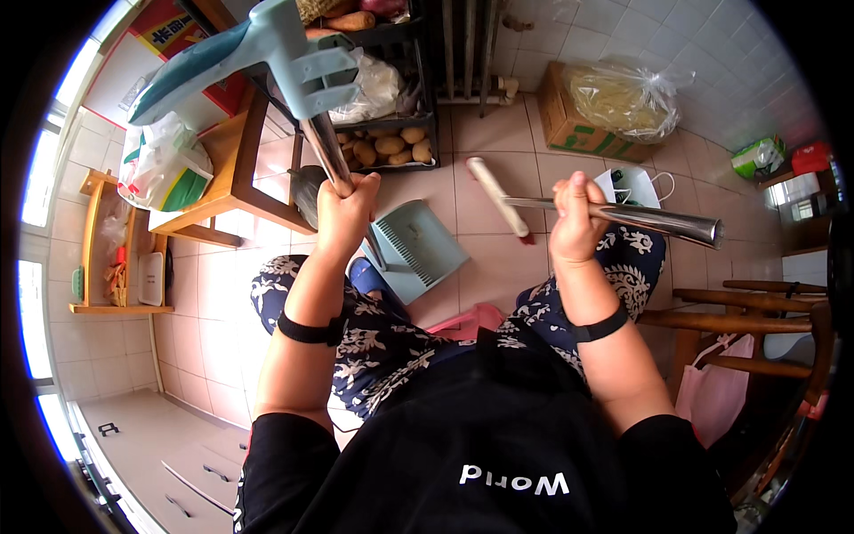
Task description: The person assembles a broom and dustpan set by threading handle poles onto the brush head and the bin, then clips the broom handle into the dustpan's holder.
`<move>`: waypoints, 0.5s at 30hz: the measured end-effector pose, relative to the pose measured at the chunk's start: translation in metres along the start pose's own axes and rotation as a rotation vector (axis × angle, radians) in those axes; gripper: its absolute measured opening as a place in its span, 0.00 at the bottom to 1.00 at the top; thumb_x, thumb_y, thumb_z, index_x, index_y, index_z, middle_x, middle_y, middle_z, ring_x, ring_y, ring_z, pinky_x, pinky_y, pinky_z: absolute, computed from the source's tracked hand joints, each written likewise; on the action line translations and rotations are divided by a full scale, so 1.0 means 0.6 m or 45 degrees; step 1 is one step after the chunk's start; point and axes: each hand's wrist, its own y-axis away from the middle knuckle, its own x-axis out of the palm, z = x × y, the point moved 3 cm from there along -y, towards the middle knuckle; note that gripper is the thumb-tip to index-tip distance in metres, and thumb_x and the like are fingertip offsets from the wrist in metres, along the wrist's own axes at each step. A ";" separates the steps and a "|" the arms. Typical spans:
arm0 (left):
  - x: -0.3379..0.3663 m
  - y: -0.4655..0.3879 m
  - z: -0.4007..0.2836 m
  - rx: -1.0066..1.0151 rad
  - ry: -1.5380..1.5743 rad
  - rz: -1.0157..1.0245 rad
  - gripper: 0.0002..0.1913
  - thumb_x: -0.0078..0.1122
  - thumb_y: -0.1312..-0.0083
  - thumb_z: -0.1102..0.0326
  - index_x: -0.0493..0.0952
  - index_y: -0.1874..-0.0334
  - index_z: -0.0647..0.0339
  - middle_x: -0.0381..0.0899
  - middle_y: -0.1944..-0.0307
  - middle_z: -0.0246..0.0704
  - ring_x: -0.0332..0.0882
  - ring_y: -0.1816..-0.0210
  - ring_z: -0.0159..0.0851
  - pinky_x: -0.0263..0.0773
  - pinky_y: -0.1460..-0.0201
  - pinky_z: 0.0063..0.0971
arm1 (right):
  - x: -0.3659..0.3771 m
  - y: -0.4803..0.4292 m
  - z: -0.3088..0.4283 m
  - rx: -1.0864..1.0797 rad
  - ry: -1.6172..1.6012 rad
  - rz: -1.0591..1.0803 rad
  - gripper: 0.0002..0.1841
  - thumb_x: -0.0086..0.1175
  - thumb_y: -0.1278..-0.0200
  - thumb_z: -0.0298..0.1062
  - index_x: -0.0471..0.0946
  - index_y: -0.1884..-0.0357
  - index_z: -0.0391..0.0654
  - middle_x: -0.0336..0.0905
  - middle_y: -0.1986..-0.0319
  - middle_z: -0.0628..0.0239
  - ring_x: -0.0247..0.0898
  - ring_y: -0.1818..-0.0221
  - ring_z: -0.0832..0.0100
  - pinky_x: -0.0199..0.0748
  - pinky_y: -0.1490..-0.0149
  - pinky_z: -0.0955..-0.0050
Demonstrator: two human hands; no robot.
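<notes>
My left hand (347, 213) is wrapped around the metal pole (327, 150) of a long-handled dustpan. Its teal plastic grip (287, 67) rises above the hand. The light blue pan (437, 243), with a row of comb teeth, lies on the tiles by a blue slipper (365, 275). In my right hand (575, 220) is a second metal pole (660, 224), its open tube end pointing right. That pole runs left to a narrow whitish head with reddish ends (497, 197), probably a broom, on the floor beyond the pan.
A black rack holds potatoes (387, 148) and carrots (350, 22). Left stands a wooden table (247, 167) with a plastic bag (167, 163). A cardboard box (557, 113) and white paper bag (640, 183) are ahead right; a wooden chair (734, 320) is at right.
</notes>
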 end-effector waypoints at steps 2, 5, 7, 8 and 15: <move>0.003 -0.005 0.004 0.028 0.001 0.014 0.19 0.56 0.36 0.65 0.72 0.87 0.62 0.69 0.91 0.27 0.64 0.88 0.24 0.58 0.83 0.21 | 0.021 0.020 -0.005 0.082 -0.145 0.027 0.23 0.48 0.29 0.40 0.62 0.83 0.44 0.54 0.88 0.77 0.47 0.84 0.81 0.55 0.71 0.77; 0.006 -0.012 0.003 0.059 0.021 0.005 0.19 0.56 0.36 0.65 0.72 0.87 0.63 0.69 0.90 0.28 0.65 0.88 0.24 0.59 0.82 0.21 | 0.039 0.029 0.014 0.188 -0.365 0.078 0.26 0.45 0.27 0.43 0.55 0.86 0.50 0.49 0.90 0.77 0.44 0.86 0.79 0.58 0.66 0.70; 0.003 -0.010 0.006 0.091 0.057 -0.018 0.19 0.56 0.36 0.65 0.72 0.86 0.63 0.69 0.90 0.28 0.65 0.88 0.25 0.59 0.82 0.21 | 0.031 0.019 0.043 0.192 -0.528 0.086 0.26 0.43 0.27 0.45 0.54 0.86 0.51 0.48 0.90 0.77 0.43 0.86 0.78 0.58 0.66 0.69; -0.005 -0.006 0.006 -0.002 0.032 -0.024 0.19 0.55 0.36 0.66 0.72 0.87 0.63 0.69 0.90 0.28 0.65 0.87 0.25 0.59 0.82 0.21 | 0.025 0.012 0.075 0.148 -0.483 0.109 0.27 0.40 0.25 0.47 0.53 0.86 0.52 0.47 0.91 0.77 0.41 0.87 0.78 0.58 0.66 0.68; -0.052 0.024 0.007 0.033 0.214 -0.148 0.20 0.55 0.35 0.68 0.68 0.88 0.61 0.66 0.91 0.27 0.63 0.87 0.27 0.71 0.68 0.24 | -0.064 -0.026 0.202 -0.046 -0.408 -0.017 0.24 0.35 0.24 0.45 0.54 0.84 0.52 0.46 0.90 0.77 0.39 0.84 0.78 0.57 0.60 0.70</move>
